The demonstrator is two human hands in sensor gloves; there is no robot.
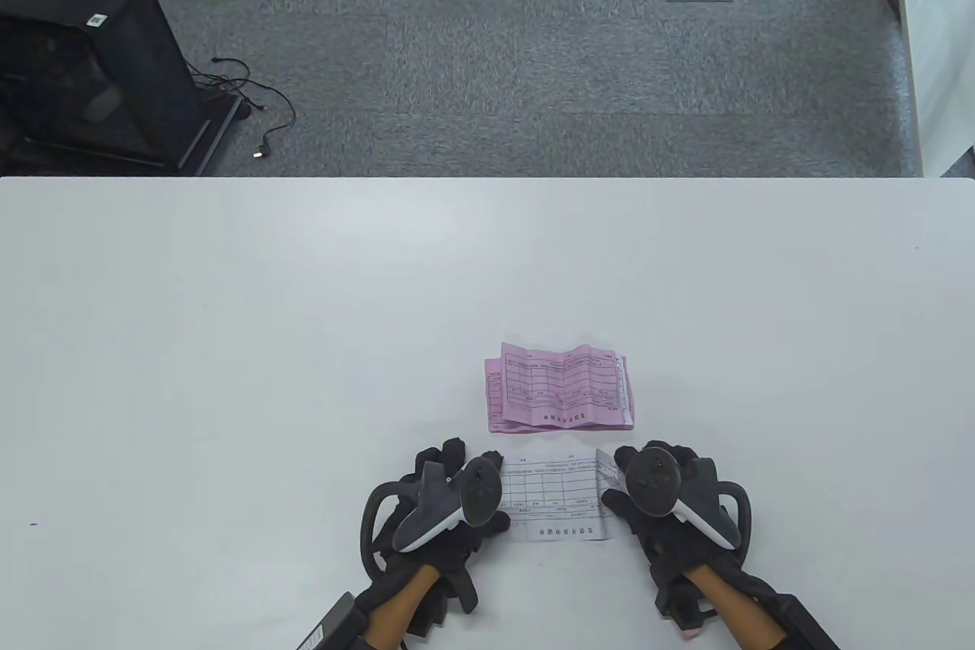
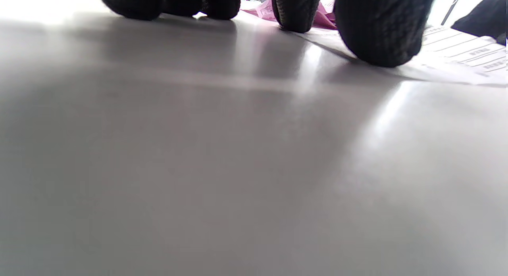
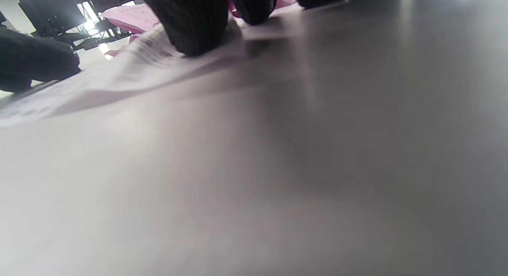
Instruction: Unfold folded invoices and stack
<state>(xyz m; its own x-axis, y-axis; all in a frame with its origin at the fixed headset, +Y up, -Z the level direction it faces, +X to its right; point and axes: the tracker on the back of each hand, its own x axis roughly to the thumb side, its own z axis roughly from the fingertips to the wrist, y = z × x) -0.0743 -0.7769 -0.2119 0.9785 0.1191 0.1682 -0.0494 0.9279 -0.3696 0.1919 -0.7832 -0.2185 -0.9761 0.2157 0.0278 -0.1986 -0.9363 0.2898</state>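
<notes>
A white invoice (image 1: pixel 554 497) lies unfolded near the table's front edge, its right end still slightly raised. My left hand (image 1: pixel 457 482) presses on its left end and my right hand (image 1: pixel 655 482) on its right end, holding it flat between them. In the left wrist view, gloved fingertips (image 2: pixel 379 34) touch down at the edge of the white invoice (image 2: pixel 456 54). In the right wrist view, a fingertip (image 3: pixel 190 26) bears on the creased white invoice (image 3: pixel 99 85). Just behind lies a stack of unfolded pink invoices (image 1: pixel 560 392), also seen as pink invoices (image 2: pixel 323 20) and pink invoices (image 3: pixel 127 16).
The white table (image 1: pixel 228 337) spreads wide to the left, right and back of the papers. Beyond its far edge is grey carpet with a black cabinet (image 1: pixel 91 71) at the left and floor boxes.
</notes>
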